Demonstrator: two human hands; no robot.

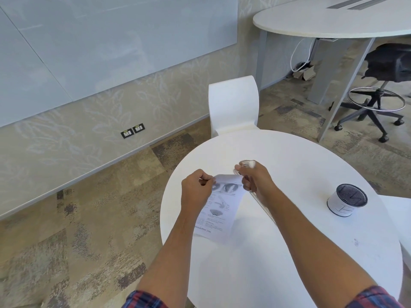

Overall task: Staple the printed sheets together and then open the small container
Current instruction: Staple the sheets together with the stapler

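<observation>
The printed sheets lie on the round white table, their far end lifted. My left hand pinches the sheets' far left corner. My right hand grips a small pale, partly clear object that looks like a stapler at the sheets' far right corner. Most of that object is hidden by my fingers. The small container, a white cylinder with a dark mesh top, stands upright on the right side of the table, apart from both hands.
A clear flat strip lies under my right forearm. A white chair stands at the table's far edge. Another white surface abuts the table on the right. Further right are a tall table and a black stool.
</observation>
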